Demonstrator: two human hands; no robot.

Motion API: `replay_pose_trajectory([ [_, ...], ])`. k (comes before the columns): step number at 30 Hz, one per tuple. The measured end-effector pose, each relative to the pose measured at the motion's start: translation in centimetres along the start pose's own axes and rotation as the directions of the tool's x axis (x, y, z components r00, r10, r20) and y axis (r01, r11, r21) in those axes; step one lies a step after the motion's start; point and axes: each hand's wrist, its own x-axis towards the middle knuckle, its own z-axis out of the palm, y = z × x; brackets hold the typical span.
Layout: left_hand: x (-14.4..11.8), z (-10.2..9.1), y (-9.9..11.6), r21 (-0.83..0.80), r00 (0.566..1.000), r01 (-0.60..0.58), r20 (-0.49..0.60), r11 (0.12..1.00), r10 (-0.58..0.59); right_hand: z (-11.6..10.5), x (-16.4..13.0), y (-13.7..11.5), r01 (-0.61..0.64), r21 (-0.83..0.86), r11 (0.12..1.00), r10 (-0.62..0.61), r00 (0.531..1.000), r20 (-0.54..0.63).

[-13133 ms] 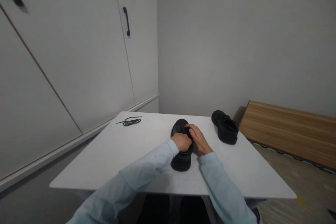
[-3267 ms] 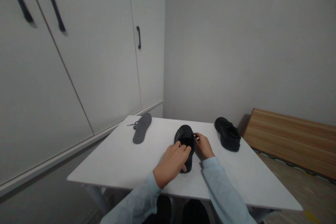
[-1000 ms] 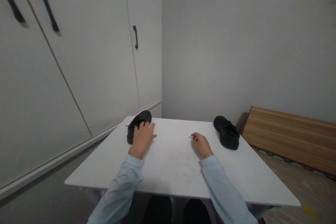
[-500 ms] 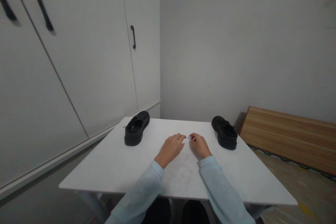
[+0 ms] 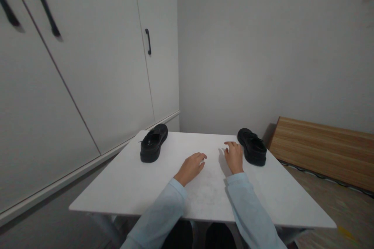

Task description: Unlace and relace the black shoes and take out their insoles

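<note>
A: Listing hands: right hand (image 5: 233,156), fingers spread and empty, just beside the right shoe (image 5: 251,146); left hand (image 5: 191,166), fingers loosely open, empty, on the table (image 5: 131,179).

B: Left shoe (image 5: 153,142)?

A: Far-left corner; something dark under it, hard to make out.

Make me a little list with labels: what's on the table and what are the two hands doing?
table: white table, seen from the head camera
left shoe: black shoe at the far left corner, apart from both hands
right shoe: second black shoe at the far right edge
left hand: left hand open, low over the bare middle of the table, holding nothing
right hand: right hand open, just beside the right shoe, holding nothing; whether it touches the shoe cannot be told
sleeves: light blue
</note>
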Motion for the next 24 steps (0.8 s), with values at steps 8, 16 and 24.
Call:
replay_pose_trajectory([
  [8,0.0,0.0,0.1,-0.003,1.000,0.006,-0.010,1.000,-0.006,-1.9,0.5,1.7,-0.205,-0.063,0.977,0.168,0.915,-0.368],
  [16,0.0,0.3,-0.1,-0.002,0.999,-0.010,-0.030,1.000,0.010,-3.0,0.3,2.4,-0.346,0.022,0.938,0.315,0.824,-0.471],
  [24,0.1,0.1,0.0,-0.005,1.000,-0.005,-0.027,1.000,0.004,-1.9,-0.1,3.7,-0.427,0.008,0.904,0.395,0.829,-0.396],
])
